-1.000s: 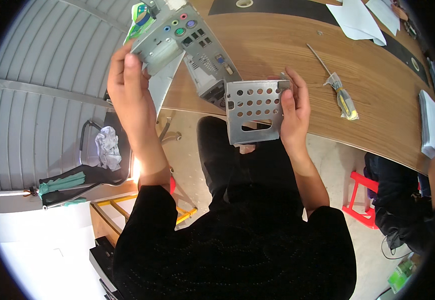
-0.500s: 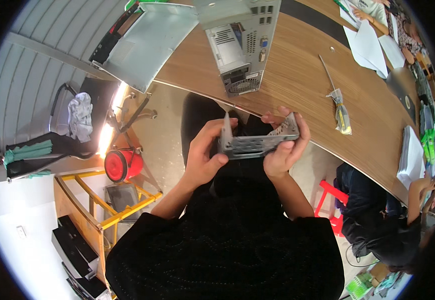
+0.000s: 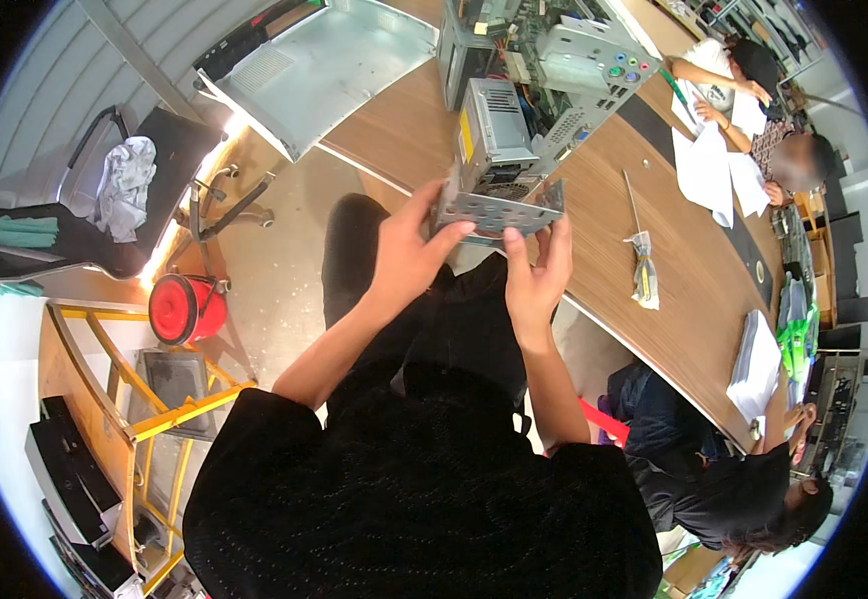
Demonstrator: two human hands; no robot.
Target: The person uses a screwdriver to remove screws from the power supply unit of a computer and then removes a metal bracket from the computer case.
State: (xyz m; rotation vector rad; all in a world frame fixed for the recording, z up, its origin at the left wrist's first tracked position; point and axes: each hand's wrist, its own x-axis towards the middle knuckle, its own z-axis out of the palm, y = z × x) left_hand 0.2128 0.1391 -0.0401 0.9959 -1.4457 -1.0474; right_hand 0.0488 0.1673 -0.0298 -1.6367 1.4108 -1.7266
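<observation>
A perforated metal drive bracket [image 3: 504, 213], bent up at both ends, is held level between my two hands at the table's near edge. My left hand [image 3: 406, 250] grips its left end, thumb along the near face. The right end is in my right hand [image 3: 537, 270], its thumb against the near face and the other fingers partly hidden behind. Right beyond the bracket stands an open computer case [image 3: 578, 130], its power supply [image 3: 495, 125] and circuit boards showing. Whether bracket and case touch, I cannot tell.
A detached case panel [image 3: 329, 75] lies at the table's far left. To the right are a screwdriver with a bagged handle [image 3: 645, 270] and a stack of white paper [image 3: 755, 364]. Other people sit along the right side. A red bucket [image 3: 186, 307] stands on the floor at left.
Both hands have carried the bracket forward, close to the computer case. My view has tilted up, showing more of the case's inside and the people across the table.
</observation>
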